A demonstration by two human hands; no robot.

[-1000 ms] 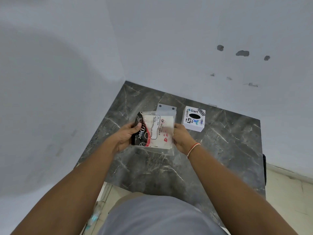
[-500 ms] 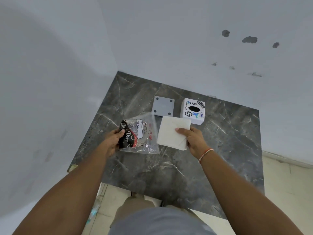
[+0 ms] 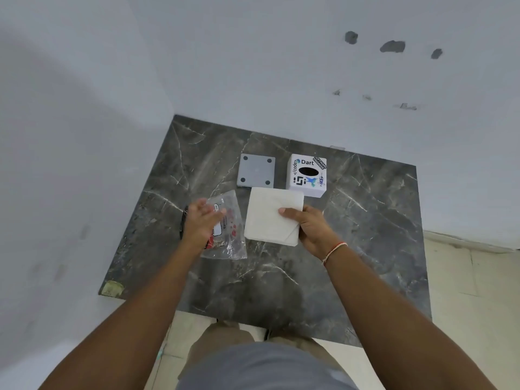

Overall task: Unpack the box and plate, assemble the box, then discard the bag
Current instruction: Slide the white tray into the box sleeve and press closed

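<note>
A clear plastic bag (image 3: 231,240) with red and black printed contents lies on the dark marble table (image 3: 365,237). My left hand (image 3: 202,222) is over its left part with the fingers spread, slightly blurred. My right hand (image 3: 311,227) pinches a white folded paper stack (image 3: 270,218) by its right edge, just right of the bag. Behind them a grey square plate (image 3: 256,170) with four corner holes lies flat. To the plate's right stands a white box (image 3: 306,175) with stickers and a dark oval hole on top.
The table sits in a corner, with white walls (image 3: 84,136) to the left and behind. A tiled floor (image 3: 472,305) shows past the table's right and near edges. A worn patch (image 3: 112,288) marks the near left corner.
My right hand has drawn the white paper stack out of the bag and moved it right. My left hand has let go of the bag, which now lies on the table.
</note>
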